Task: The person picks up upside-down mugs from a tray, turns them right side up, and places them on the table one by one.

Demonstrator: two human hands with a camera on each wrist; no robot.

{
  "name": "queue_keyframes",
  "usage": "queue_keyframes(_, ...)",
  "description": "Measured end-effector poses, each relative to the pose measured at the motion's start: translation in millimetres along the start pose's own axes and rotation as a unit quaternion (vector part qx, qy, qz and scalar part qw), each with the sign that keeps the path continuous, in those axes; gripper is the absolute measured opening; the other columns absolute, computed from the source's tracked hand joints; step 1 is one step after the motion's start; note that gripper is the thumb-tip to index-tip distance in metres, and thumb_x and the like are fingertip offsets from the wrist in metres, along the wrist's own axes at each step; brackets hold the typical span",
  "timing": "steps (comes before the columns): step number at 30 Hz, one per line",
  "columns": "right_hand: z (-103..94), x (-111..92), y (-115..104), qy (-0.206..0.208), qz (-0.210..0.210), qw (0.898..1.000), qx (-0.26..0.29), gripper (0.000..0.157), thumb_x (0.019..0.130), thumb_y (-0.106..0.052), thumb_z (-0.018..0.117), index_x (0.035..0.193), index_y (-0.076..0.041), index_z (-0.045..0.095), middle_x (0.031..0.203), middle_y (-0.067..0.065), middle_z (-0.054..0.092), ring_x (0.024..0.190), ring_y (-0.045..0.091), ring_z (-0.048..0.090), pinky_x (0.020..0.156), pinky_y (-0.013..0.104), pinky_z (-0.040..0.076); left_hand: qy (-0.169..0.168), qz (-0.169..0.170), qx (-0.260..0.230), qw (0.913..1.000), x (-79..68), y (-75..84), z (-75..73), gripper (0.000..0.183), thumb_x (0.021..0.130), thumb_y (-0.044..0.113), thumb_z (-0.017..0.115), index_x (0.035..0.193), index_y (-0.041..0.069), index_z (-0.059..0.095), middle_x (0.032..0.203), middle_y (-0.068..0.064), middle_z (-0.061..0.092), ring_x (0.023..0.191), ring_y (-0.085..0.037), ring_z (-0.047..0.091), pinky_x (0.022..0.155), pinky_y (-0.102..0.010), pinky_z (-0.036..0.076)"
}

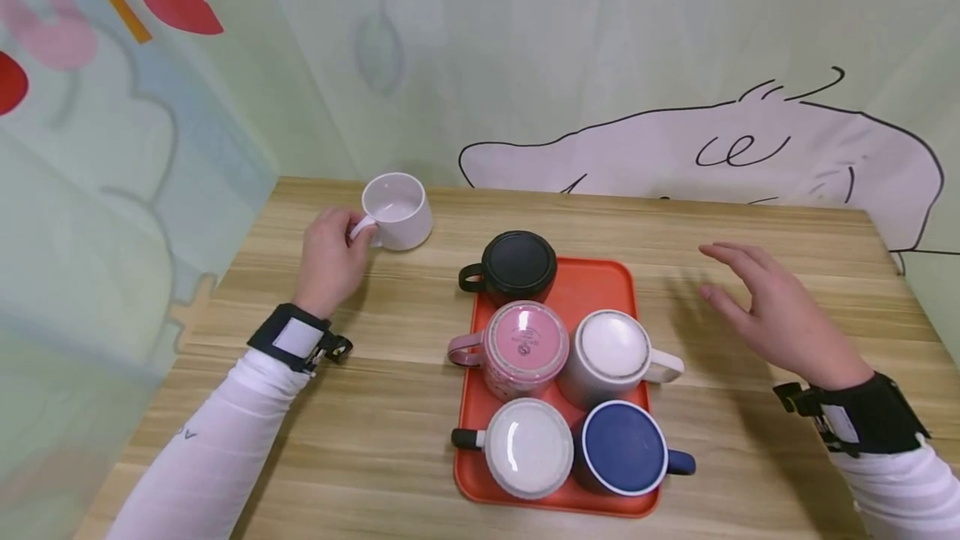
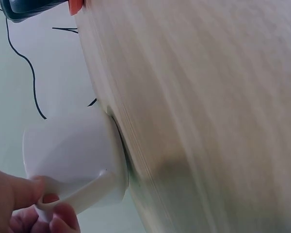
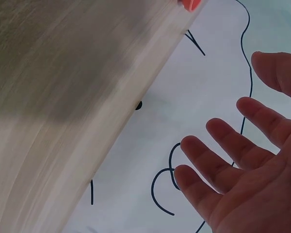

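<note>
Left hand [image 1: 333,261] has the white mug [image 1: 405,227], thumb and fingers pinching its handle [image 2: 89,194]
Mug is mouth-up near the far-left corner of the worktop [image 1: 375,407], just inside the far edge; base looks to be on the wood, wrist view can't rule out a sliver of gap
Right hand [image 1: 787,315] released, fingers spread, over the worktop's right part, holding nothing

Handling notes:
- pinch is off to one side, so the body will want to tip away from the fingers; keep thumb pressure firm on the handle, wrist level
- if it has to be lifted, go straight up first; dragging risks a scrape or a bump into the backdrop [image 1: 525,48] behind the far edge
- any inversion: bring the right hand in to steady the body, handle alone gives poor control in the roll
- stay high near the tray [image 1: 600,277]; its far-left corner is under the black mug [image 1: 519,263], whose handle pokes past the left edge, as does the pink mug [image 1: 527,344]'s
- right edge is the same, handles of the grey-white mug [image 1: 611,352] and blue mug [image 1: 624,448] overhang, easy to snag
- set down gently, let go only once the rim or base sits flat
</note>
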State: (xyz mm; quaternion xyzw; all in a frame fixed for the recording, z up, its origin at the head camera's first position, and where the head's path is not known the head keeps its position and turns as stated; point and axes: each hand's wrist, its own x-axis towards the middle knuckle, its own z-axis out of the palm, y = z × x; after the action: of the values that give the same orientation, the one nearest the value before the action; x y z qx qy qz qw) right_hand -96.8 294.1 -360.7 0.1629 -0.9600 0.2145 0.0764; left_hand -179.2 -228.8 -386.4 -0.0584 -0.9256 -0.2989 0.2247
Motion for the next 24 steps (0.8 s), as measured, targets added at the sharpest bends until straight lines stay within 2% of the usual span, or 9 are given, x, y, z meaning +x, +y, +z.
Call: queue_keyframes(24, 0.8, -0.6, 2.6, -0.018, 0.003, 1.0, -0.021, 0.061, 0.093, -0.026, 0.071, 0.146, -0.005, 0.047, 0.147, 0.024, 0.042, 0.13, 0.048, 0.041, 0.097, 0.067, 0.038, -0.018, -0.031, 0.007, 0.9993, -2.4, -1.2, -4.3, 0.022, 0.097, 0.013, 0.063, 0.102, -0.008, 0.065, 0.088, -0.017, 0.056, 0.081, -0.03, 0.05, 0.069, -0.037, 0.039)
